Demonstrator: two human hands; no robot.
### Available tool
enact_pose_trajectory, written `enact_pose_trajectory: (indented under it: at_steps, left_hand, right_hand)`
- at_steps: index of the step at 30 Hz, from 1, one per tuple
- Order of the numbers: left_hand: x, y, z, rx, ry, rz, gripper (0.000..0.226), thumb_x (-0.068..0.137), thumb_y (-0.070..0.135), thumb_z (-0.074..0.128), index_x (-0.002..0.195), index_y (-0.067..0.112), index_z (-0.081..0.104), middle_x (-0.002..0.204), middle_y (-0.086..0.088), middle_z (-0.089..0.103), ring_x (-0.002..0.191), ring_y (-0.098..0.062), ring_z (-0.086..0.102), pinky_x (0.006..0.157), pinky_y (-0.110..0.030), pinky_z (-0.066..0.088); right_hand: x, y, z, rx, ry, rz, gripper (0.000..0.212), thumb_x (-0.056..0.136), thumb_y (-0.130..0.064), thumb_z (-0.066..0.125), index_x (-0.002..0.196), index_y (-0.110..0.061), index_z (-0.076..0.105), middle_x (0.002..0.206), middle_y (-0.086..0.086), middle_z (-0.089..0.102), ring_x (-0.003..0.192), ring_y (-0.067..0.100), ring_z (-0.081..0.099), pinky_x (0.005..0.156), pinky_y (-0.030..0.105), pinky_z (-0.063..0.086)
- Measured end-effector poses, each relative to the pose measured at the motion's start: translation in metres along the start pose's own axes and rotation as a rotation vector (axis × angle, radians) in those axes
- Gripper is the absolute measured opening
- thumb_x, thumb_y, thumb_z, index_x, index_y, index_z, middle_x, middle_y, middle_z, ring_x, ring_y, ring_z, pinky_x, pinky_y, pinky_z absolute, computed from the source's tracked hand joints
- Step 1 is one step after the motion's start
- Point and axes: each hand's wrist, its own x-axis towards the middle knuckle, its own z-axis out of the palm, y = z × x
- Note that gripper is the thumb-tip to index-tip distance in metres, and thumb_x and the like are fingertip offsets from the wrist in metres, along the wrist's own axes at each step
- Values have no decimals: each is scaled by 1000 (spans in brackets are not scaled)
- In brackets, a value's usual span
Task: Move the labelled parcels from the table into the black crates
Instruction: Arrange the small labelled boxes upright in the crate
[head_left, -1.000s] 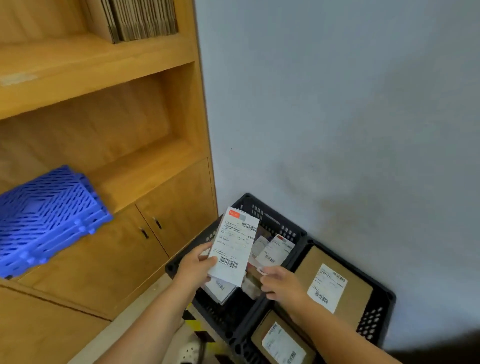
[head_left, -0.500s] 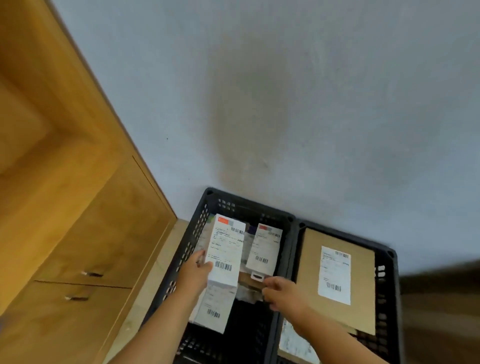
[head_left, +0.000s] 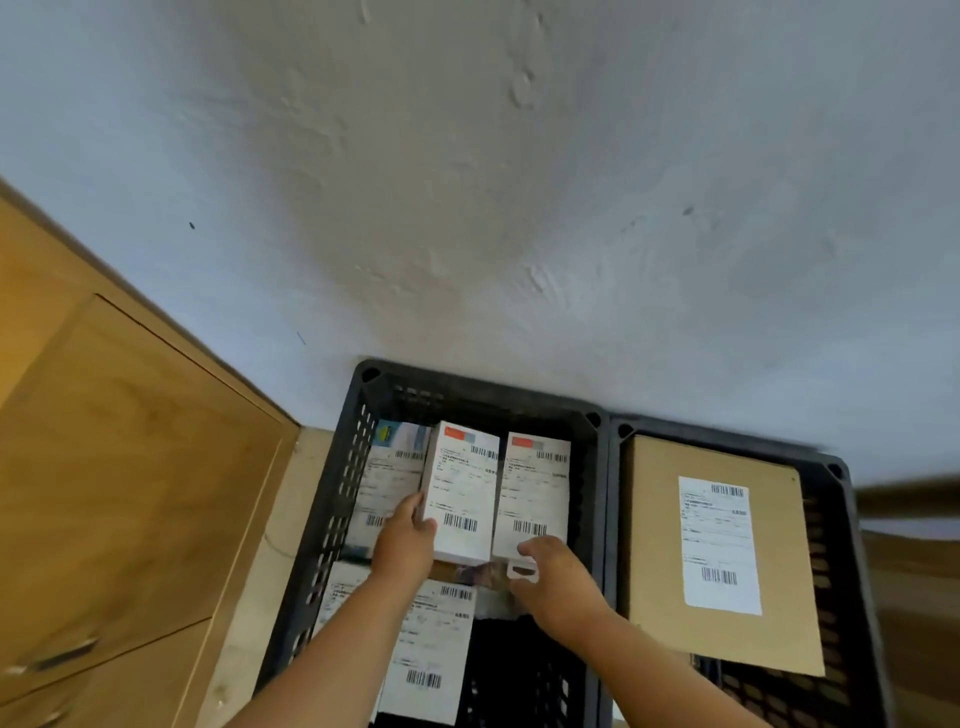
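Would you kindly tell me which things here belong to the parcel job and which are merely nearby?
Job: left crate; right crate; held white parcel; neighbouring white parcel; brown parcel; left hand; right hand.
Nearby: wooden cabinet; wall.

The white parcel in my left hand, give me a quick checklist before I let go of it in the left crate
1. Grip: the left hand holds the white parcel by its lower left edge. Ok.
2. Over the right spot: the parcel is inside the left crate, not over the rim. Ok.
3. Neighbour: the second white parcel stands close beside it, with the right hand at its lower end. Ok.
4. What lies beneath: other labelled parcels are under and beside it; whether it rests flat, cannot tell.
5. Label facing up: barcode visible. Ok.
6. Right crate: holds a brown parcel, not in the way. Ok.
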Motion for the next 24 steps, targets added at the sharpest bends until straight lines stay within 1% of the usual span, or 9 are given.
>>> enact_pose_trajectory:
  at_steps: [5, 8, 10, 11, 14, 17, 20, 22, 24]
  left_hand:
    - [26, -2, 14, 88, -18, 21, 43, 97, 6, 42, 138, 19, 40, 131, -12, 49, 101, -22, 53, 76, -29, 48]
    - [32, -4, 17, 173, -27, 14, 47, 95, 1, 39, 139, 20, 41, 131, -13, 39, 106, -24, 49, 86, -27, 47]
    - [35, -8, 17, 248, -62, 13, 53, 93, -3, 36, 139, 22, 41, 131, -12, 40, 116, -27, 47, 101, -33, 43]
    - [37, -10, 16, 297, -83, 16, 56, 91, -4, 35, 140, 23, 41, 129, -12, 42, 118, -28, 46, 104, -36, 42]
    - [41, -14, 16, 370, -149, 22, 59, 89, -3, 34, 141, 25, 38, 127, -11, 52, 115, -27, 50, 101, -38, 44]
    - [39, -16, 17, 340, -192, -1, 50, 92, 11, 39, 140, 26, 35, 131, -4, 54, 113, -22, 53, 98, -35, 45]
    - [33, -17, 17, 360, -91, -11, 59, 88, 6, 48, 143, 19, 32, 132, -7, 52, 116, -25, 52, 98, -38, 47]
    - [18, -9, 15, 328, -25, 10, 53, 87, 3, 48, 138, 16, 40, 128, -9, 54, 113, -25, 53, 96, -38, 48]
    - [-2, -1, 13, 235, -25, 24, 45, 89, 3, 46, 133, 13, 44, 128, -9, 55, 107, -22, 54, 91, -34, 48]
  right_hand:
    - [23, 6, 9, -97, -26, -25, 50, 96, -22, 50, 143, -12, 34, 150, 1, 30, 133, 13, 34, 106, 14, 25]
    - [26, 7, 14, -144, -38, -19, 51, 98, -29, 46, 145, -14, 31, 156, 1, 21, 142, 16, 22, 113, 21, 18]
    - [28, 6, 16, -164, -17, -26, 46, 98, -31, 45, 140, -12, 38, 151, 3, 31, 138, 17, 29, 112, 24, 23]
    - [28, 5, 16, -171, -10, -30, 43, 98, -32, 45, 137, -12, 41, 147, 2, 36, 134, 17, 34, 110, 24, 28]
    - [29, 4, 15, -173, -17, -12, 39, 98, -34, 44, 131, -13, 45, 142, 1, 40, 127, 17, 43, 103, 25, 36]
    - [29, 5, 14, -109, -31, 1, 37, 98, -33, 45, 129, -12, 46, 140, 1, 43, 124, 18, 46, 101, 25, 40]
    - [21, 7, 14, -18, -28, -2, 40, 97, -28, 49, 134, -13, 44, 142, 0, 40, 127, 16, 43, 103, 22, 37]
    - [13, 9, 13, 46, 21, -7, 40, 95, -26, 54, 133, -15, 47, 140, -2, 44, 121, 12, 48, 101, 22, 40]
    - [1, 8, 8, 124, 84, 4, 40, 92, -24, 57, 131, -19, 50, 136, -4, 48, 114, 10, 52, 98, 22, 44]
